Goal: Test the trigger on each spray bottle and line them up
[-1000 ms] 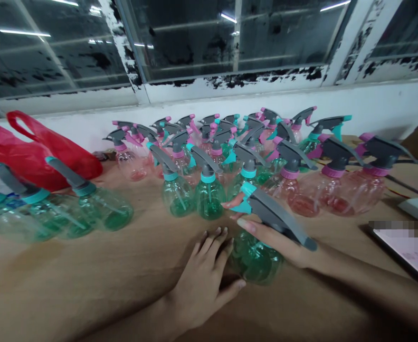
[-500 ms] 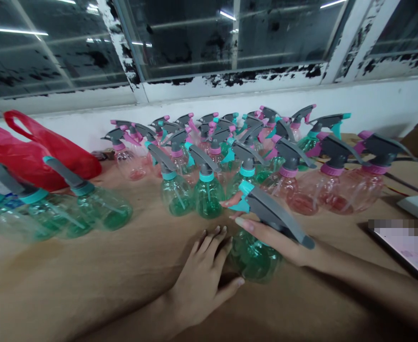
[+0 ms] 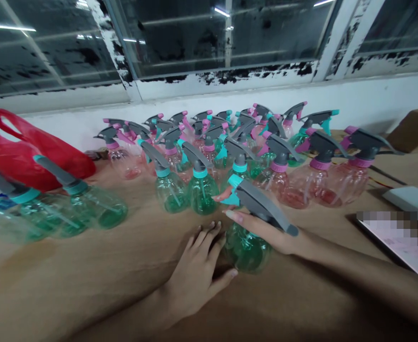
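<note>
A green see-through spray bottle (image 3: 248,249) with a grey and turquoise trigger head stands on the table in front of me. My right hand (image 3: 262,230) is closed round its neck, just below the head; some of its fingers are hidden behind the bottle. Flat on the tabletop, my left hand (image 3: 200,270) has its fingers stretched out and the thumb apart, close to the left side of that bottle. Whether it touches the bottle I cannot tell. Just behind them are another green spray bottle (image 3: 204,197) and a pink one (image 3: 303,187).
Several more spray bottles, pink and green, crowd toward the wall. At left, green bottles (image 3: 104,209) stand near a red plastic bag (image 3: 48,156). On the right lie a phone-like device (image 3: 390,237), a white power strip (image 3: 410,199) and a cardboard box (image 3: 417,130).
The camera has turned slightly right, so the whole scene sits a little further left in the picture. Both hands keep nearly the same pose around the green spray bottle.
</note>
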Demonstrator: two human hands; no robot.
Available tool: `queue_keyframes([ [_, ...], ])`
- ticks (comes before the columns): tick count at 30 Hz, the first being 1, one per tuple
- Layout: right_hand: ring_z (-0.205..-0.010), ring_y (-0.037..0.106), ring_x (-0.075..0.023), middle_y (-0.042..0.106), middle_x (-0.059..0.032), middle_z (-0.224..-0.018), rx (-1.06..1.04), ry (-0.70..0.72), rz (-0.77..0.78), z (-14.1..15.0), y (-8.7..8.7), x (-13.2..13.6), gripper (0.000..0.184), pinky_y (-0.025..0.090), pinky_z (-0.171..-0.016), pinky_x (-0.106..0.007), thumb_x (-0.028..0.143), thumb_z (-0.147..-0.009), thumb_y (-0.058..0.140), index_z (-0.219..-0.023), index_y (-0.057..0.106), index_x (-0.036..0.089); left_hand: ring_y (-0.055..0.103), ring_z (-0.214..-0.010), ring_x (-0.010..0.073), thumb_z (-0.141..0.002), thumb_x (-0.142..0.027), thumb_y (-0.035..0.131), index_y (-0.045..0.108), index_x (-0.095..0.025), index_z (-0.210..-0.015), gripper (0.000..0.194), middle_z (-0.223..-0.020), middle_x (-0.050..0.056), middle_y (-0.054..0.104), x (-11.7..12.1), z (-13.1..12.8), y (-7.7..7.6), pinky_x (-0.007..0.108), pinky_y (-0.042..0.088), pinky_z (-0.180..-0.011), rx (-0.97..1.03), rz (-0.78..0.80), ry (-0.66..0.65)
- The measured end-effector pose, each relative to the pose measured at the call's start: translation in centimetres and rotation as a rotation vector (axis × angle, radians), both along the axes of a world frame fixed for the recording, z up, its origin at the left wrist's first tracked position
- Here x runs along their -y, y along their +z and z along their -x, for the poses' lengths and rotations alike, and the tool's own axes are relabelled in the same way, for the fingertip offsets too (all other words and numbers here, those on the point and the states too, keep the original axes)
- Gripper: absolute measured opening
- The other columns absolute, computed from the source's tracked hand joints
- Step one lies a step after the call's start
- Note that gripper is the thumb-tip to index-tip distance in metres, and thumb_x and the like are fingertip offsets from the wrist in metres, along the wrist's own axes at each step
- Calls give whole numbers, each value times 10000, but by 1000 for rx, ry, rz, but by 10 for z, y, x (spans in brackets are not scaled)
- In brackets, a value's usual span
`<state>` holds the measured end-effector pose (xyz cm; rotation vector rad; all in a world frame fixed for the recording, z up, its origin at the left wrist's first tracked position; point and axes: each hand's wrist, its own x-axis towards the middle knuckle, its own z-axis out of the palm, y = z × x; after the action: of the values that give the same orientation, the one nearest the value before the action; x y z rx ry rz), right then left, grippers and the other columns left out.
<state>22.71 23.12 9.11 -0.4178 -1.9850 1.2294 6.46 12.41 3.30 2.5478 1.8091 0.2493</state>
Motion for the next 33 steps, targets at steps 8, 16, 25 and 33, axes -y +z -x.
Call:
queue_keyframes([
  [8,-705,613,-145,614,2,-914,-7,-4,-45,0,0,0,199,491,-663,-306,317,-826,591,-1015,587,258,389,-1240,331,-884,-482,512,482,-117,-1257,522,-1360,160,435,2,0,1,520,338,-986,13,-19,-1],
  [16,-603,520,-117,548,31,-712,26,-76,-139,1,4,3,138,428,-583,-284,360,-854,544,-818,571,230,393,-1236,335,-880,-470,523,486,-131,-1253,505,-1354,150,442,1,1,-2,531,347,-977,13,-33,-4],
  [25,-736,613,-155,634,0,-838,11,-89,-125,0,5,3,146,494,-697,-315,344,-835,574,-937,591,241,371,-1252,319,-884,-479,517,439,-124,-1304,556,-1376,149,419,2,2,-2,508,326,-998,1,-30,3],
  [33,-875,642,-170,627,-15,-994,-27,-3,-1,1,-1,1,245,510,-810,-317,330,-815,609,-1040,569,240,379,-1249,324,-887,-486,508,452,-126,-1292,545,-1382,153,413,1,1,-1,513,329,-993,-9,-16,-1],
])
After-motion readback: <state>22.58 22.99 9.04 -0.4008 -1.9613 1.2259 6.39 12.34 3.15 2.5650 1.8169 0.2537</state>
